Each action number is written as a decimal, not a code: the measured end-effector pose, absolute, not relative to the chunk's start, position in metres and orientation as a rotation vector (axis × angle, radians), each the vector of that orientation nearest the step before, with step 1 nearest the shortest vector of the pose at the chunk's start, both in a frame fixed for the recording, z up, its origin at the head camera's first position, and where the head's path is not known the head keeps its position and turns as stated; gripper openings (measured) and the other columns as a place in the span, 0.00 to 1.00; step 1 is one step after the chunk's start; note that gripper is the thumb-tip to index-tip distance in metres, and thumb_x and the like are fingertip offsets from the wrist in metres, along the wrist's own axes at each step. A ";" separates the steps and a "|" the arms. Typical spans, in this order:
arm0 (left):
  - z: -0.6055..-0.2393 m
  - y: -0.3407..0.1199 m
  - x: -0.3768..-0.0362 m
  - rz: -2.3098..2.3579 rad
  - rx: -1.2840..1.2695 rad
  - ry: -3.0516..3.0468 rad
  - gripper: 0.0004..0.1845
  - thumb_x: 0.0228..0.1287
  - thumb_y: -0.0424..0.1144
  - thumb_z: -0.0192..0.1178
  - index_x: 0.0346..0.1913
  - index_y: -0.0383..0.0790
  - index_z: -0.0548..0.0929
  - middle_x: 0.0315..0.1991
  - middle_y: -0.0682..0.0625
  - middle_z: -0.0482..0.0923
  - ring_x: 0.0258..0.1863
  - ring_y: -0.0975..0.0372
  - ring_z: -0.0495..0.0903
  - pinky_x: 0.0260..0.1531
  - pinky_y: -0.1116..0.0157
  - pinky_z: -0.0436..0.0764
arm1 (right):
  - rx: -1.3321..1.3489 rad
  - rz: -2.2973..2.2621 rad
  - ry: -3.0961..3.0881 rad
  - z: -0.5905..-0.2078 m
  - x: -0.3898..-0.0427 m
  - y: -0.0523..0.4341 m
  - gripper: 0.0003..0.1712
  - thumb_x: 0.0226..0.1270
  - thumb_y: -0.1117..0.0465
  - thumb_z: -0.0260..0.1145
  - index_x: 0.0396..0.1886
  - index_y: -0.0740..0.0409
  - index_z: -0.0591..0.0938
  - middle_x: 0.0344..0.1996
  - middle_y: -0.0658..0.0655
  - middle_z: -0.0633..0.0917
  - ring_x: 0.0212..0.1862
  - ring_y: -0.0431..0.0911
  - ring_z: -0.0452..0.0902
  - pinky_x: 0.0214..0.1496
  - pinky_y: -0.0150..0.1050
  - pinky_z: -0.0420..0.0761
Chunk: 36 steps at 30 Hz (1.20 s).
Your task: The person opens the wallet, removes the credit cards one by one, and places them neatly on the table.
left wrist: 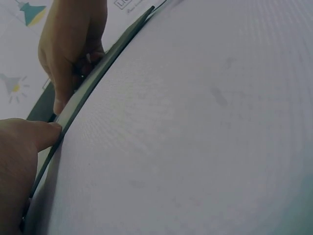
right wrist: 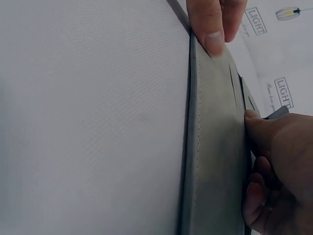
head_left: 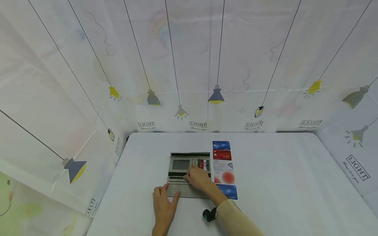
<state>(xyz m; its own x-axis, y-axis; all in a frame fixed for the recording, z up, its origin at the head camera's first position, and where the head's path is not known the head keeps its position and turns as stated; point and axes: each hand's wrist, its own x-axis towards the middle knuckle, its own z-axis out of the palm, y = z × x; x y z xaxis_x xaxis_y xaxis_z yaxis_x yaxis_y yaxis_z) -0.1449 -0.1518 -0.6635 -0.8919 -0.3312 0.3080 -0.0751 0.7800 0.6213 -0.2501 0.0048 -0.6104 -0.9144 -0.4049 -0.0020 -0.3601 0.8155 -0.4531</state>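
Note:
A grey wallet (head_left: pixel 180 164) lies unfolded on the white table (head_left: pixel 274 183), its card slots showing. My left hand (head_left: pixel 163 203) lies flat at its near left corner, fingers straight, the thumb (right wrist: pixel 210 24) pressing the wallet's edge (right wrist: pixel 215 147). My right hand (head_left: pixel 197 177) rests on the middle of the wallet with its fingers (right wrist: pixel 279 161) curled, pinching at a pocket edge. Whether a card sits between them is hidden. In the left wrist view the right hand (left wrist: pixel 73 44) bears down on the wallet's rim (left wrist: pixel 93 81) beyond my left thumb (left wrist: pixel 29 142).
Several cards lie in a column right of the wallet: a blue card (head_left: pixel 221 145), a red VIP card (head_left: pixel 222 155), a pale card (head_left: pixel 222 165), a red-circle card (head_left: pixel 224 177) and a blue VIP card (head_left: pixel 228 191). Printed cloth walls (head_left: pixel 189 65) enclose the table.

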 end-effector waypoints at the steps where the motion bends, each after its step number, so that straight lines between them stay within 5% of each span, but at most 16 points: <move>1: -0.663 -0.152 -0.145 -0.875 0.309 -2.568 0.32 0.55 0.50 0.74 0.59 0.35 0.80 0.43 0.47 0.67 0.44 0.58 0.67 0.44 0.58 0.71 | -0.614 -0.678 2.904 -0.611 -0.250 0.004 0.14 0.70 0.48 0.66 0.29 0.51 0.80 0.32 0.51 0.77 0.29 0.40 0.70 0.33 0.38 0.75; 36: -0.666 -0.152 -0.146 -0.860 0.315 -2.559 0.33 0.55 0.50 0.74 0.59 0.35 0.80 0.42 0.48 0.67 0.43 0.59 0.67 0.42 0.59 0.70 | -0.614 -0.571 3.060 -0.622 -0.252 -0.003 0.17 0.72 0.49 0.64 0.35 0.59 0.80 0.34 0.57 0.81 0.31 0.49 0.81 0.34 0.45 0.83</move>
